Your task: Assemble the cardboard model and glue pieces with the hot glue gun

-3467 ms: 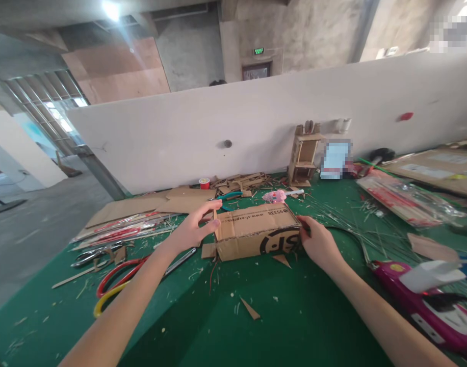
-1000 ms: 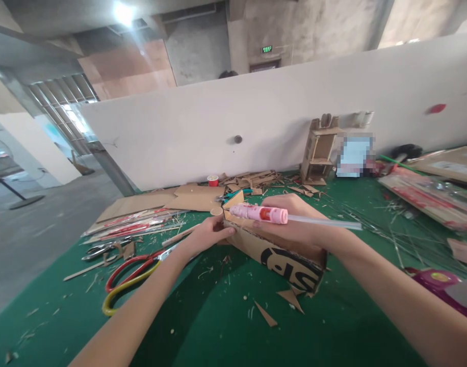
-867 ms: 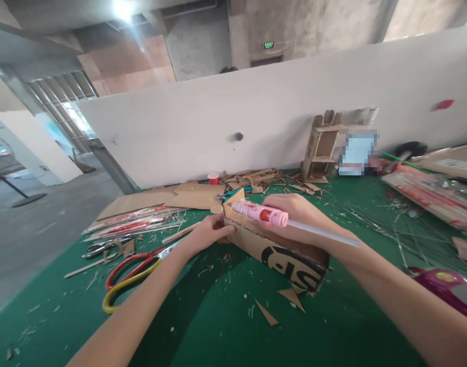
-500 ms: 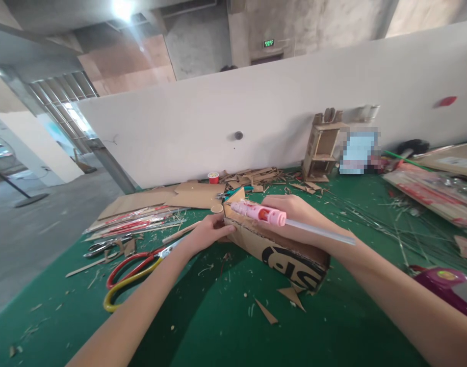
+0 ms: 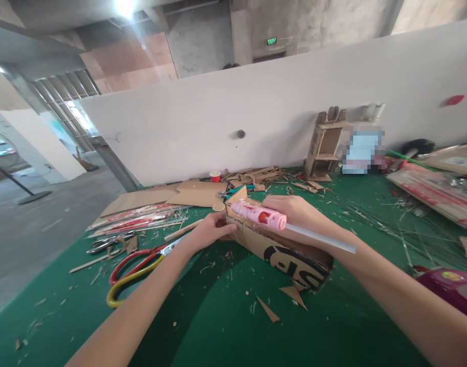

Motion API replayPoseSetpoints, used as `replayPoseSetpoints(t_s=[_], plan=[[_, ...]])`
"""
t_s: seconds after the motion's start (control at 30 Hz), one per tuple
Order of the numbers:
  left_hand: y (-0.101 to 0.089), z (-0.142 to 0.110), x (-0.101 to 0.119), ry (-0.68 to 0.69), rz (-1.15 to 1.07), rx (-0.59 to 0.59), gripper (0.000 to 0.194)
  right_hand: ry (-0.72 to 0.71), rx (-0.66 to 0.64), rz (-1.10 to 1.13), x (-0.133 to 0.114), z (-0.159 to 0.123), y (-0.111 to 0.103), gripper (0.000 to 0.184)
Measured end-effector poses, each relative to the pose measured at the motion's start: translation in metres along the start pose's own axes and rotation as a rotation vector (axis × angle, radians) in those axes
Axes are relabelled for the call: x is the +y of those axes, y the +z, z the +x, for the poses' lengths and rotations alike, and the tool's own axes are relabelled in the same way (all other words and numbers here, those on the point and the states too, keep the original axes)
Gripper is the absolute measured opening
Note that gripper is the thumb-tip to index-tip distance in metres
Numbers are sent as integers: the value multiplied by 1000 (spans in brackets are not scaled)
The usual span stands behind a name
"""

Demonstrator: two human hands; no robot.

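Note:
A long cardboard box (image 5: 252,241) with black printing lies slantwise on the green table. My left hand (image 5: 212,230) grips its far left end, thumb on the near wall and fingers partly hidden behind the corner. Above the box, my right hand (image 5: 289,206) is closed around a pink hot glue gun (image 5: 262,214), whose clear glue stick (image 5: 321,238) juts out toward my right forearm. The gun's nozzle points at the box's left end; its tip is hard to make out. A small round cardboard disc (image 5: 218,207) is just beyond my left fingers.
Scissors with red and yellow handles (image 5: 132,272) lie left of my forearm. Teal-handled pliers (image 5: 237,191) and cardboard scraps (image 5: 256,178) are behind the box. A cardboard shelf-like stand (image 5: 325,145) rises by the white partition (image 5: 172,127). A purple object (image 5: 449,285) sits at the right.
The whole view has shifted slightly. My hands, the box and the glue gun keep nearly the same positions relative to each other.

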State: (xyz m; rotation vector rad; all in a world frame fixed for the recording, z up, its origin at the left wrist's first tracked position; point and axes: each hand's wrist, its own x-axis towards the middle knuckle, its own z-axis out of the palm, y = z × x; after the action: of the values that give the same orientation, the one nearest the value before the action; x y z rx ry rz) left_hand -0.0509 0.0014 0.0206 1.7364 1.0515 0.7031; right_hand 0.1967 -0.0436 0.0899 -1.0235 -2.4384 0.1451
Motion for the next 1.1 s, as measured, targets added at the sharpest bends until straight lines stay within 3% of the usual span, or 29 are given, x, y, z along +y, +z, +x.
replayPoseSetpoints(t_s=[0.37, 0.6, 0.83, 1.1], plan=[[-1, 0, 4, 19, 58, 4, 45, -44, -17, -67, 5, -1, 4, 22], [0, 0, 3, -6, -73, -44, 45, -24, -97, -121, 7, 0, 2, 21], [-2, -1, 3, 24, 131, 22, 42, -15, -86, -125, 13, 0, 7, 21], [-2, 2, -3, 18, 111, 23, 43, 5, -119, -113, 12, 2, 3, 20]])
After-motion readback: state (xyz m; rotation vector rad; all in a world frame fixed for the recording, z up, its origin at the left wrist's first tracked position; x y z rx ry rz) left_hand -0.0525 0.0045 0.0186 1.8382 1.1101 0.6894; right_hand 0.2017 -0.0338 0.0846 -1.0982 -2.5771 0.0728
